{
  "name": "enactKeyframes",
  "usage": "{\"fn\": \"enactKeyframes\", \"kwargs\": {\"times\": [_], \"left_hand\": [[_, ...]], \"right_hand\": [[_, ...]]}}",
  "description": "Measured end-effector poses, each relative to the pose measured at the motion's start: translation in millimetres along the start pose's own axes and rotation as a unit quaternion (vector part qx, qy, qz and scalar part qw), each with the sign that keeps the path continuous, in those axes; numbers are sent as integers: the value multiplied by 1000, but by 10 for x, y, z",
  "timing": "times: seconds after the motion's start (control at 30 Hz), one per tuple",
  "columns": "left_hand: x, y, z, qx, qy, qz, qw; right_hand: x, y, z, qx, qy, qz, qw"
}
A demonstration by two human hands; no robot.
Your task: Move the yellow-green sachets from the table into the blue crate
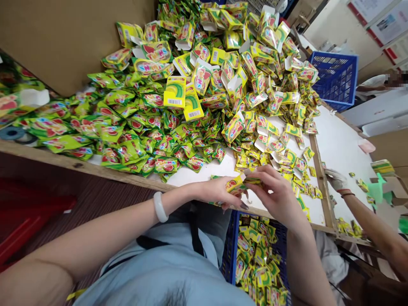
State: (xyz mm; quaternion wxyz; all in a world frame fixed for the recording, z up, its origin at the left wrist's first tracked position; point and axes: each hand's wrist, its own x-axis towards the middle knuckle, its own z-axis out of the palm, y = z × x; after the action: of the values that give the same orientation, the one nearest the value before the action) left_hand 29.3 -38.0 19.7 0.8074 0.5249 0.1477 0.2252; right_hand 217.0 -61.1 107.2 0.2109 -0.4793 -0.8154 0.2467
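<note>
Both hands pinched shut on one small carton [239, 183]: left hand [219, 193] steadies it, right hand [276, 196] probably tucking a flap, above the blue crate [230, 250].

small box [236, 185]: mostly hidden by fingers [255, 174] | print too small | co-worker's face blurred

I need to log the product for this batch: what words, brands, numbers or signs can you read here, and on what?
Nothing can be read for certain.
Sachets: red and white brand lettering, too blurred to read.
Yellow boxes: barcode labels, digits too small.
Small box held between left hand and right hand: print too small.
Wall papers: text too small.
Blue crate: no lettering visible.
</note>
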Motion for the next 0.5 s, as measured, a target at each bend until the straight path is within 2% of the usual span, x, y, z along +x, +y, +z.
{"fn": "enactKeyframes", "kwargs": {"times": [0.1, 0.2, 0.27, 0.3, 0.4, 0.5], "left_hand": [[-6, -19, -27, 9, -4, -10, 1000], [-30, -7, -47, 17, -45, -30, 998], [-46, 2, -36, 35, -75, -58, 995], [-49, 2, -23, 40, -86, -72, 993], [-21, -21, 31, 17, -91, -92, 991], [70, -89, 111, -1, -82, -115, 990]], "right_hand": [[-43, -58, -54, 25, -62, -8, 998], [-158, 8, -49, 85, -3, 7, 996], [-265, 74, -21, 71, 35, -3, 997], [-324, 104, -6, 62, 31, -9, 998], [-515, 172, 41, 113, -25, 11, 993], [-684, 215, 137, 204, -67, 77, 974]]}}
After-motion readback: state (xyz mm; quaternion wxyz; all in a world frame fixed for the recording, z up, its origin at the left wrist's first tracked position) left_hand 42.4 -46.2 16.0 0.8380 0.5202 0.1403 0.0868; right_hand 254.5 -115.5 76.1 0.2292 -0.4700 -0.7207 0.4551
